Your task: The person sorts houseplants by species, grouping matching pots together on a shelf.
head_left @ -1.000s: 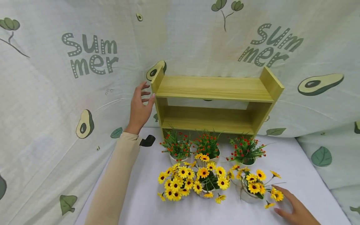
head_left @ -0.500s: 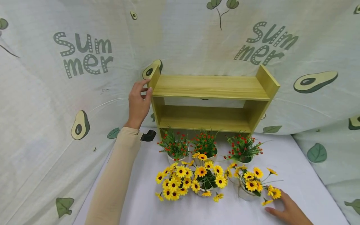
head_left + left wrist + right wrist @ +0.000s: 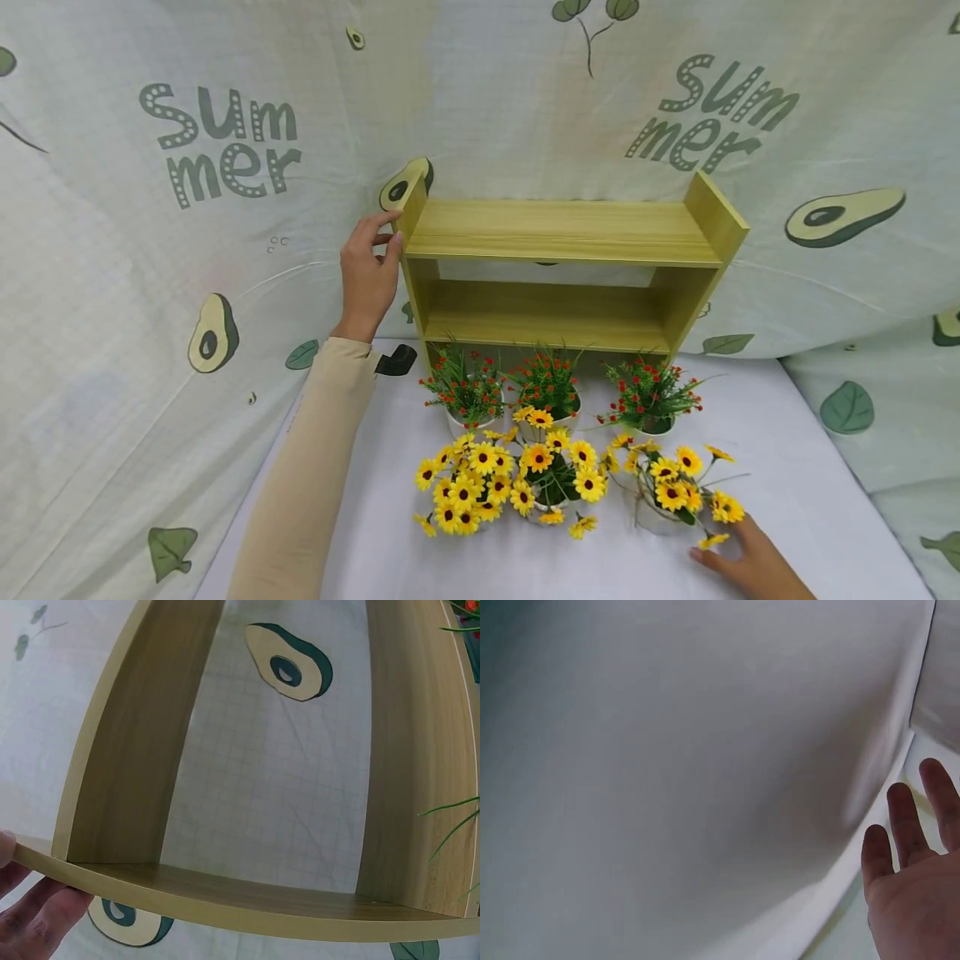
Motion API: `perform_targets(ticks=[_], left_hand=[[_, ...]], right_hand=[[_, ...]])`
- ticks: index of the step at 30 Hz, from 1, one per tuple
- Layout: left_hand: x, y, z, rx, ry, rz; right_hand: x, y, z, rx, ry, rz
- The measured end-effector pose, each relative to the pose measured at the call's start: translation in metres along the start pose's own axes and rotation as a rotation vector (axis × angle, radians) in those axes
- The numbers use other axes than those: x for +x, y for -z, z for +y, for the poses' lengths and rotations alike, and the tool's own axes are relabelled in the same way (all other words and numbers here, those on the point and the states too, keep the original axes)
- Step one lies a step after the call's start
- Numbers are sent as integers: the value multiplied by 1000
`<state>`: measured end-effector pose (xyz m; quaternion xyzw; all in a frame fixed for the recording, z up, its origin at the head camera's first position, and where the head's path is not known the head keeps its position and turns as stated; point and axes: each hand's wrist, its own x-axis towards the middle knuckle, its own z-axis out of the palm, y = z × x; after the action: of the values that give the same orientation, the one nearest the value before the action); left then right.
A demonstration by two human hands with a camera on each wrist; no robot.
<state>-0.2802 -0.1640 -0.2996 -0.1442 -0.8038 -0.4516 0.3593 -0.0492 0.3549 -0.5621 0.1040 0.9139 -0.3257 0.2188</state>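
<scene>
My left hand touches the outer face of the left side panel of a two-tier wooden shelf, fingers lightly bent. In the left wrist view, its fingertips lie along that panel of the shelf. Low on the right, my right hand is beside the rightmost pot of yellow flowers, thumb and fingers apart. The overhanging blooms cover some of its fingertips. Spread fingers of the right hand with nothing between them show in the right wrist view.
Two more pots of yellow flowers stand left of it in the front row. Behind them, three white pots with red-berried greenery line the shelf's foot. A white cloth covers the table; an avocado-print curtain hangs behind.
My left hand has come from just beside the shelf's left panel to touching it. My right hand has moved slightly left, closer to the rightmost yellow flowers. The head view has shifted slightly.
</scene>
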Motion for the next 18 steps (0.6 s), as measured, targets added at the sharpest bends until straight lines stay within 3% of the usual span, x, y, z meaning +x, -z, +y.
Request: perform_targets(ticks=[8,13,18], left_hand=[[0,-1,0,-20,-3,22],[-1,-2,-2,-10,-2,22],[-1,-3,-2,-14,0,25]], right_hand=[[4,-4,-19,41,-66,0],[7,-2,-28,62,-17,15],[12,1,-34,111,108,36]])
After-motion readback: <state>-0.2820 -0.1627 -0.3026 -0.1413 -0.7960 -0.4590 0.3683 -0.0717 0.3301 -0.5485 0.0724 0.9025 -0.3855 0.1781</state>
